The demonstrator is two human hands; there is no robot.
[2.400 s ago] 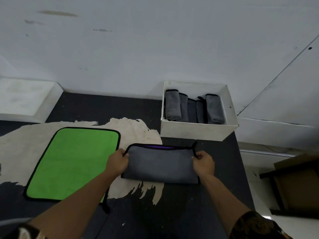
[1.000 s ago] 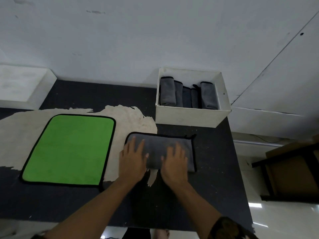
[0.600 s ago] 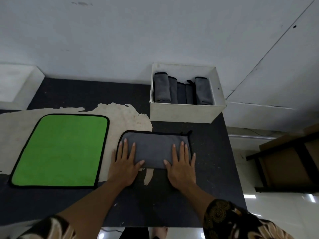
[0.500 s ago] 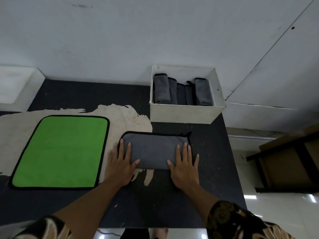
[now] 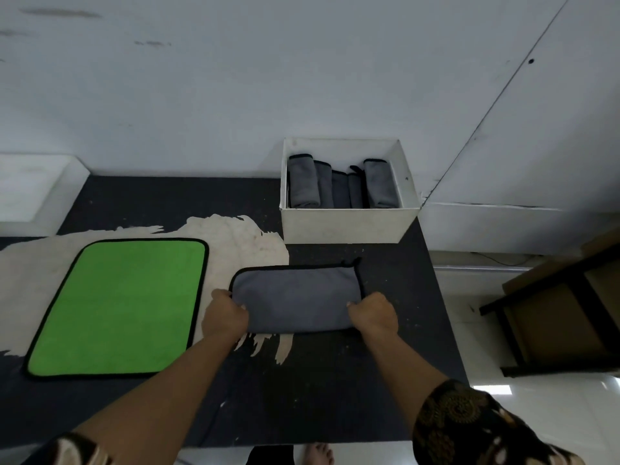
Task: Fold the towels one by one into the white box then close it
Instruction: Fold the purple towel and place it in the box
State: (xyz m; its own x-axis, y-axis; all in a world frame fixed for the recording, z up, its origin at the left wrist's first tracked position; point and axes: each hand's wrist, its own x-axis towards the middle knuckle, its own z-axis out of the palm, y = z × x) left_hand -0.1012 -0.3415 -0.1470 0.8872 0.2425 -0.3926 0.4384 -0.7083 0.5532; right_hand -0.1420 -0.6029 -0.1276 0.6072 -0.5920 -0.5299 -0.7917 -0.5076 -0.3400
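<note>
Grey cloth sat gripped in my curled fingers (image 5: 239, 308). My left hand (image 5: 225, 315) held the grey towel (image 5: 295, 297) at its near left corner and my right hand (image 5: 373, 313) held it at the near right corner, knuckles up on both. Whether my fingertips had tucked under the cloth I could not tell, since the backs of my hands hid them. The towel, already folded, lay flat on the dark table (image 5: 335, 380), black-trimmed, with a small loop sticking out at its far right corner. Just beyond it, near but apart, stood the white box (image 5: 345, 224), open at the top, with several stowed towels (image 5: 303, 184), grey too, standing side by side inside. To my left a green towel (image 5: 117, 307) with a black border lay spread flat, partly over a pale worn patch (image 5: 235, 236) of the tabletop. A patterned sleeve (image 5: 469, 427) covered my right forearm. Off the table's right edge stood a brown shelf unit (image 5: 553, 313) with a dark frame, on a glossy floor.
</note>
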